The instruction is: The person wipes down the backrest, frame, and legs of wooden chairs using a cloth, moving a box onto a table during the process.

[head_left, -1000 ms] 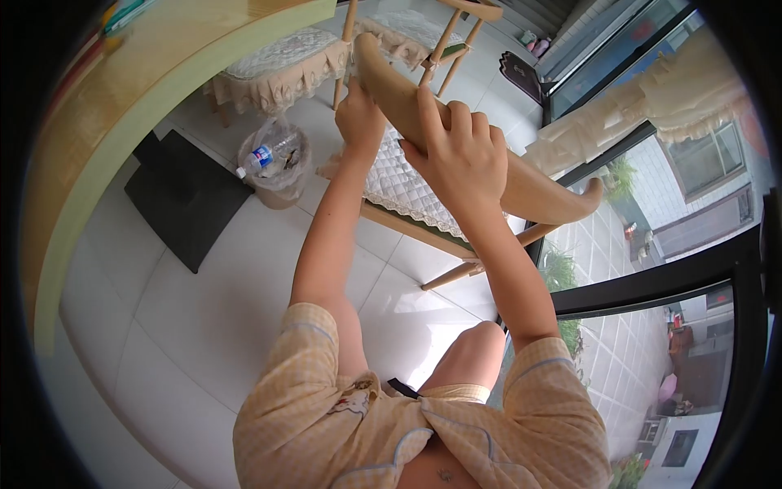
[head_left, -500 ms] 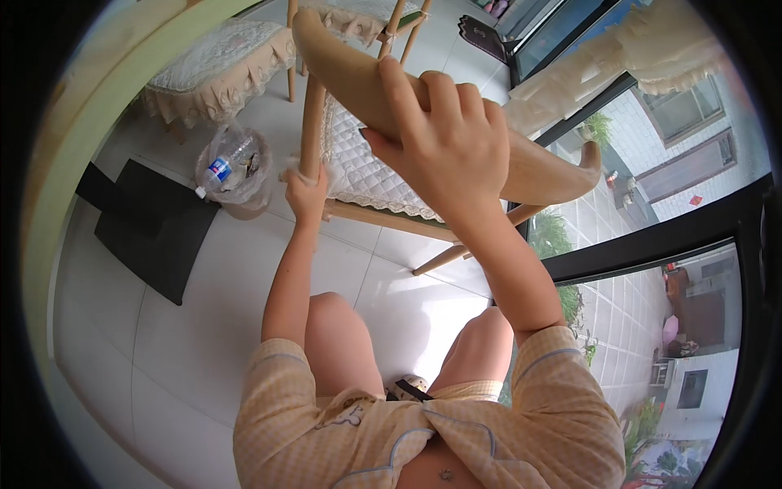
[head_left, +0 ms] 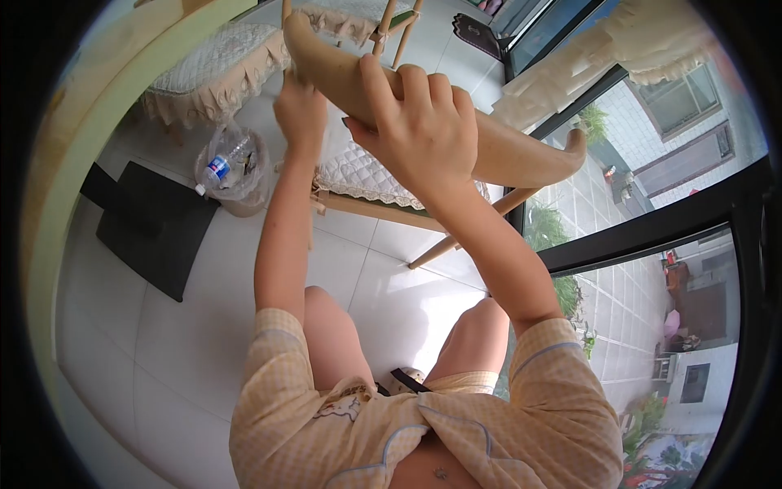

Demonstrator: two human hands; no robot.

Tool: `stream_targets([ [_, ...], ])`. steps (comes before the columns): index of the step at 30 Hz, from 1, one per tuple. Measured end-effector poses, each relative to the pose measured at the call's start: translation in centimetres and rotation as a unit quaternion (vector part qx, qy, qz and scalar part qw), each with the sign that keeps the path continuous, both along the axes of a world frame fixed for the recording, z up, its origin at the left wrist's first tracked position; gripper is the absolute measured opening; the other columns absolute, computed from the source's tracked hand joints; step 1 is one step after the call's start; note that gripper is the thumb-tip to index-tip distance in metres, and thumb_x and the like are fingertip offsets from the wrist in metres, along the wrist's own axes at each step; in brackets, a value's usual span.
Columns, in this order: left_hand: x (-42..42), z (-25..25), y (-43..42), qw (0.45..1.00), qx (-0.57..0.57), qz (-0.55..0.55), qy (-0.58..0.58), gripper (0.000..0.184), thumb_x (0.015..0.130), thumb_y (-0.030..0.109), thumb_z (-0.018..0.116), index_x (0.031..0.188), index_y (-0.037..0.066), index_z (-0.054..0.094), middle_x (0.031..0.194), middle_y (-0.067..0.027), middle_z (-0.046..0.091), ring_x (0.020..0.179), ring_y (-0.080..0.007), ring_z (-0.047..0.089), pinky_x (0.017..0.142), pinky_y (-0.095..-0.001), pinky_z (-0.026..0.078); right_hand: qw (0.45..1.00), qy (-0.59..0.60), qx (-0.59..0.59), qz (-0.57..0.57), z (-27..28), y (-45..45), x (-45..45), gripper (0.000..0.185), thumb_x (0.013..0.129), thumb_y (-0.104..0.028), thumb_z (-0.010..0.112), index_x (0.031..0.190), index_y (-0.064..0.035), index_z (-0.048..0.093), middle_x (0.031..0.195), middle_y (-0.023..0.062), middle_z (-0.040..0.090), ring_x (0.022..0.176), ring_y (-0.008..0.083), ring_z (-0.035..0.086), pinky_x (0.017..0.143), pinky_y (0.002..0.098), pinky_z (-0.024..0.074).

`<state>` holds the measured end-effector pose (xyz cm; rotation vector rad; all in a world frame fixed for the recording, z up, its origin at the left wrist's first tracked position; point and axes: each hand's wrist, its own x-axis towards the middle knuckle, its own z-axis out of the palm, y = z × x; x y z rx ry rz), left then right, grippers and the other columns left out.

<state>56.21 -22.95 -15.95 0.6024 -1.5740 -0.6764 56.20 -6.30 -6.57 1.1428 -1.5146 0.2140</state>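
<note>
A wooden chair's curved backrest [head_left: 521, 155] slants across the upper middle. My right hand [head_left: 423, 130] grips it from above, fingers over the far edge and thumb on the near side. Under the backrest's left end, my left hand [head_left: 300, 114] is closed round the chair's upright post, which it mostly hides. The hand is slightly blurred, and any cloth in it cannot be made out. Below the backrest lies the chair's white quilted seat cushion [head_left: 358, 173] with a lace edge.
A lined bin [head_left: 244, 200] holding a plastic bottle [head_left: 217, 169] stands left of the chair. Nearby are a black metal base [head_left: 159, 232] and another chair with a frilled cover [head_left: 216, 65]. A table edge [head_left: 73, 163] curves along the left. Black-framed glass doors [head_left: 627, 244] stand at right.
My left hand slid down the post with a whitish cloth, then moved back up beneath the backrest. My right hand stays on the backrest. The view has shifted.
</note>
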Motion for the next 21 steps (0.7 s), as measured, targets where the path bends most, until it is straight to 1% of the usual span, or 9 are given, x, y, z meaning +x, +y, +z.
stream_targets([
  [6, -0.4, 1.4, -2.1, 0.991, -0.037, -0.119, 0.052, 0.023, 0.073, 0.018, 0.06, 0.07, -0.004, 0.058, 0.066, -0.0211, 0.059, 0.063, -0.0301, 0.061, 0.052, -0.0346, 0.044, 1.0, -0.016, 0.005, 0.004, 0.2, -0.1, -0.2, 0.056, 0.048, -0.032, 0.072, 0.101, -0.0177, 0.056, 0.069, -0.0009, 0.047, 0.057, 0.0146, 0.046, 0.05, 0.0273, 0.0347],
  [8, 0.2, 0.0, -1.9, 0.985, -0.019, -0.163, 0.06, 0.023, 0.073, 0.017, 0.06, 0.07, -0.005, 0.058, 0.065, -0.0209, 0.059, 0.063, -0.0282, 0.062, 0.052, -0.034, 0.043, 0.999, 0.011, 0.005, 0.04, 0.2, 0.0, -0.4, 0.054, 0.05, -0.031, 0.07, 0.098, -0.0124, 0.053, 0.068, 0.0015, 0.045, 0.059, 0.0161, 0.042, 0.05, 0.0265, 0.0313],
  [10, 1.4, -0.6, -1.1, 0.944, 0.187, -0.267, 0.04, 0.024, 0.071, 0.018, 0.063, 0.068, -0.005, 0.056, 0.062, -0.0186, 0.059, 0.062, -0.0257, 0.062, 0.052, -0.0332, 0.043, 0.999, 0.014, -0.007, 0.049, 0.1, -0.3, -0.6, 0.053, 0.049, -0.031, 0.07, 0.096, -0.0136, 0.054, 0.067, 0.0008, 0.044, 0.058, 0.0156, 0.041, 0.05, 0.0264, 0.0312],
  [13, 2.2, -4.9, -0.7, 0.952, 0.198, -0.225, -0.057, 0.027, 0.07, 0.021, 0.065, 0.066, -0.004, 0.055, 0.061, -0.0165, 0.058, 0.063, -0.0284, 0.061, 0.053, -0.0342, 0.043, 1.0, 0.018, -0.012, -0.008, -0.2, -0.2, -0.4, 0.057, 0.047, -0.032, 0.072, 0.101, -0.0207, 0.058, 0.074, -0.0036, 0.05, 0.062, 0.0135, 0.048, 0.051, 0.0267, 0.0348],
  [14, 2.1, -6.8, -0.5, 0.952, 0.2, -0.226, -0.061, 0.027, 0.07, 0.021, 0.065, 0.066, -0.004, 0.055, 0.061, -0.0165, 0.058, 0.063, -0.0284, 0.061, 0.053, -0.0342, 0.043, 1.0, 0.014, -0.011, -0.009, -0.2, -0.2, -0.4, 0.057, 0.047, -0.032, 0.072, 0.101, -0.0207, 0.058, 0.074, -0.0036, 0.05, 0.062, 0.0135, 0.048, 0.051, 0.0267, 0.0348],
  [16, 1.9, -11.1, 0.1, 0.989, 0.104, -0.094, -0.054, 0.027, 0.07, 0.021, 0.065, 0.075, -0.003, 0.055, 0.065, -0.017, 0.059, 0.064, -0.033, 0.06, 0.055, -0.0367, 0.045, 1.0, 0.009, -0.006, -0.012, -0.2, 0.0, -0.3, 0.057, 0.047, -0.032, 0.072, 0.101, -0.0211, 0.058, 0.073, -0.0036, 0.05, 0.062, 0.0132, 0.049, 0.051, 0.0267, 0.0347],
  [17, 2.1, -13.2, 0.7, 0.989, 0.103, -0.095, -0.055, 0.027, 0.07, 0.021, 0.065, 0.075, -0.003, 0.055, 0.065, -0.017, 0.059, 0.064, -0.033, 0.06, 0.055, -0.0367, 0.045, 1.0, 0.008, -0.007, -0.014, -0.2, 0.0, -0.3, 0.057, 0.047, -0.032, 0.072, 0.101, -0.0211, 0.058, 0.073, -0.0036, 0.05, 0.062, 0.0132, 0.049, 0.051, 0.0267, 0.0347],
  [19, 2.7, -16.2, 2.0, 0.999, 0.042, -0.003, -0.026, 0.032, 0.069, 0.022, 0.066, 0.085, -0.002, 0.052, 0.071, -0.019, 0.059, 0.066, -0.0369, 0.058, 0.058, -0.0392, 0.046, 1.0, 0.006, -0.009, -0.002, -0.2, -0.1, -0.3, 0.056, 0.047, -0.032, 0.072, 0.099, -0.021, 0.057, 0.073, -0.0032, 0.05, 0.061, 0.0134, 0.048, 0.051, 0.0267, 0.035],
  [21, 2.7, -17.5, 1.9, 0.997, 0.06, -0.004, -0.039, 0.034, 0.069, 0.022, 0.067, 0.086, -0.002, 0.05, 0.073, -0.0193, 0.059, 0.067, -0.0372, 0.058, 0.058, -0.0396, 0.046, 1.0, 0.01, -0.009, -0.007, -0.2, -0.1, -0.4, 0.055, 0.047, -0.032, 0.072, 0.099, -0.0207, 0.057, 0.072, -0.003, 0.049, 0.061, 0.0136, 0.048, 0.051, 0.0268, 0.0351],
])
